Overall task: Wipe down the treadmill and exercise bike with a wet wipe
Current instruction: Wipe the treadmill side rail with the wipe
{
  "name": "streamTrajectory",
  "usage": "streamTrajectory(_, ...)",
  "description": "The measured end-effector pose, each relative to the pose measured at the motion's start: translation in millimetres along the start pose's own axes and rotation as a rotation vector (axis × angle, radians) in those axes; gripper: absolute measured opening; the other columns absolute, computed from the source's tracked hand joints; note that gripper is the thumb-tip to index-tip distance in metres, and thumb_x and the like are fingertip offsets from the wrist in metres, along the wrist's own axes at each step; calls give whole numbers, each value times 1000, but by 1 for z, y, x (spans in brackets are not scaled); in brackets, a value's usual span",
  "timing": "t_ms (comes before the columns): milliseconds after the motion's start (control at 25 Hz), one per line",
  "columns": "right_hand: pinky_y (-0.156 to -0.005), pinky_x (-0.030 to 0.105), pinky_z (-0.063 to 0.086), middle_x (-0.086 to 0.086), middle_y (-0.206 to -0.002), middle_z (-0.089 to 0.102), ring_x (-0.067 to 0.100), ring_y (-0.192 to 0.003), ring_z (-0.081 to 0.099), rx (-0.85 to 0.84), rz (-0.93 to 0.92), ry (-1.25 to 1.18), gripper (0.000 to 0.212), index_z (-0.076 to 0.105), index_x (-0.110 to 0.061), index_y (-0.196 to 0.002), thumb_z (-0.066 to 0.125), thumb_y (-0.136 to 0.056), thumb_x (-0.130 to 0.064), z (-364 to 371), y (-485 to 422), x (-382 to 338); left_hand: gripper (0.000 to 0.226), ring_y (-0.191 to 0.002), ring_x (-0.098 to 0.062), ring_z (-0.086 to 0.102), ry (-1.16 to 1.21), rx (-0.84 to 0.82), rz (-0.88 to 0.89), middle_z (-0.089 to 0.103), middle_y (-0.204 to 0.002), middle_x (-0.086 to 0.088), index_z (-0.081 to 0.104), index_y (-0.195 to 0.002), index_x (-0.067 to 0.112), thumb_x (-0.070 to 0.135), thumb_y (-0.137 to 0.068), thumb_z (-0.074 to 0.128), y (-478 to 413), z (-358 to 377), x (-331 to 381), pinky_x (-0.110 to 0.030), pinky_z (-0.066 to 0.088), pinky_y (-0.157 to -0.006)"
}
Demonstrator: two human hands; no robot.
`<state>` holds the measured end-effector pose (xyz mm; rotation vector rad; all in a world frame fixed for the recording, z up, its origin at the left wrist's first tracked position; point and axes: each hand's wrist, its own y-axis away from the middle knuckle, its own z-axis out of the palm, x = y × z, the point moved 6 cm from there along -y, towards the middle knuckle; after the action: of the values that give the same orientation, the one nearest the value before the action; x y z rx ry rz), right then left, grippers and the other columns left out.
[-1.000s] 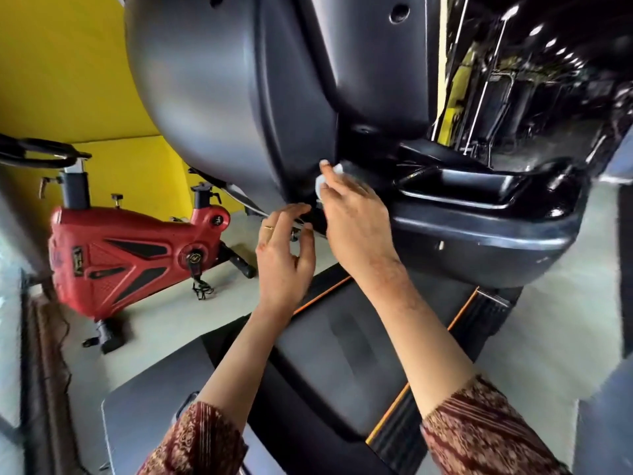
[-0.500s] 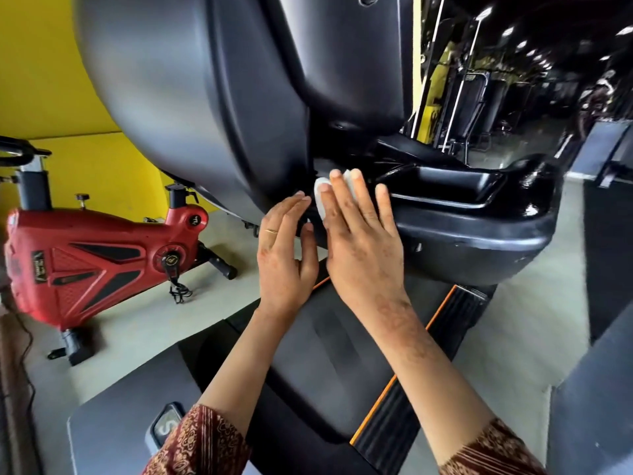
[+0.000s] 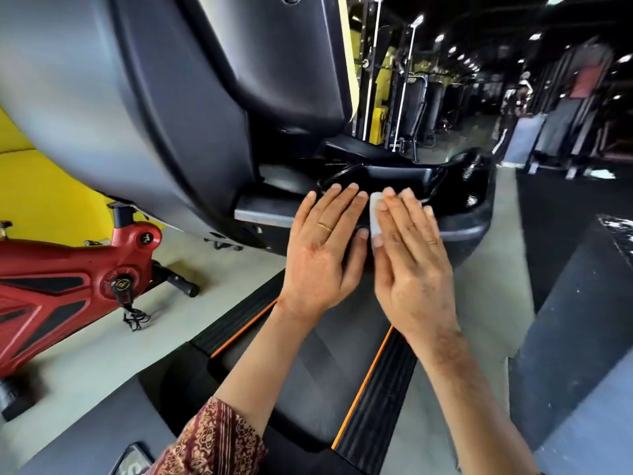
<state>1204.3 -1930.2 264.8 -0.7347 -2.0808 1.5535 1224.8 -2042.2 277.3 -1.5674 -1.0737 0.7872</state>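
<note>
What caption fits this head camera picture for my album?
Right hand presses a wet wipe on the treadmill, left hand alongside.

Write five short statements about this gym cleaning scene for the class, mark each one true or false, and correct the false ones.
1. The right hand presses a white wet wipe against the treadmill console. True.
2. A red exercise bike stands on the floor to the person's left. True.
3. The left hand wears a ring. True.
4. The left hand grips the bike's handlebar. False: it lies flat, fingers straight, on the treadmill console beside the right hand.
5. The treadmill's rails carry green stripes. False: the side rails have orange stripes.
</note>
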Motion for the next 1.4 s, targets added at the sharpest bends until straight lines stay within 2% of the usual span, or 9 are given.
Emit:
streamTrajectory(200, -112, 56, 25, 20, -141, 46, 33, -137, 34, 163, 446, -93, 41, 48, 4, -134, 31, -100, -9, -22, 12, 59, 38, -128, -26, 48, 2, 6, -13, 57, -132, -13, 61, -123, 0, 19, -93, 47, 1, 0, -2, -41, 27, -114)
streamTrajectory(400, -119, 43, 2, 13, -142, 47, 26, -138, 34, -38, 95, 80, 41, 44, -7, -140, 30, -103, -17, -14, 11, 38, 38, -127, -26, 48, -33, 19, 2, 57, -132, -14, 61, -123, -1, 18, -94, 47, 2, 1, -1, -40, 26, -114)
streamTrajectory(560, -120, 41, 8, 19, -139, 48, 32, -135, 40, 106, 491, -115, 43, 40, 1, -141, 29, -103, -18, -25, 12, 75, 37, -127, -27, 49, -29, 37, -14, 58, -131, -14, 61, -122, -1, 18, -94, 46, 3, 3, 1, -41, 26, -115)
streamTrajectory(760, -119, 44, 16, 16, -141, 47, 29, -136, 38, -91, -19, -37, 39, 50, 4, -133, 36, -100, -11, -13, 3, 18, 38, -126, -27, 49, -19, 38, -31, 59, -129, -14, 62, -121, -1, 18, -93, 46, 2, 1, 1, -37, 23, -115)
streamTrajectory(880, -120, 35, 14, 15, -133, 55, 29, -131, 44, -12, 339, -200, 39, 55, 2, -127, 33, -99, -12, -24, -4, 82, 38, -126, -28, 49, -21, 34, -39, 59, -129, -14, 62, -121, -1, 19, -94, 45, 2, 1, 2, -38, 24, -115)
streamTrajectory(960, -118, 38, 20, 16, -131, 56, 31, -130, 46, 32, 470, -205, 40, 55, 3, -126, 33, -96, -12, -27, -8, 83, 38, -126, -27, 49, -12, 33, -43, 58, -130, -14, 62, -121, -1, 18, -94, 46, 2, 1, 2, -39, 24, -115)
streamTrajectory(1160, -116, 44, 26, 16, -136, 52, 28, -131, 44, -106, -7, -56, 39, 55, 4, -129, 40, -96, -10, -10, -7, 6, 38, -127, -27, 48, -7, 23, -40, 58, -130, -14, 62, -121, -1, 18, -92, 46, 1, 0, 3, -38, 24, -115)
streamTrajectory(1320, -110, 50, 33, 19, -125, 60, 33, -121, 54, -6, 423, -159, 40, 61, 3, -119, 35, -94, -13, -26, -19, 96, 37, -127, -27, 49, -6, 11, -52, 58, -131, -13, 61, -122, -1, 17, -93, 47, 2, 0, 2, -38, 23, -115)
streamTrajectory(1400, -113, 44, 29, 19, -125, 59, 34, -122, 52, 5, 445, -94, 38, 60, 4, -119, 35, -94, -9, -25, -19, 81, 37, -127, -27, 49, -4, 15, -60, 58, -131, -13, 61, -122, -1, 17, -93, 47, 2, 0, 3, -38, 23, -116)
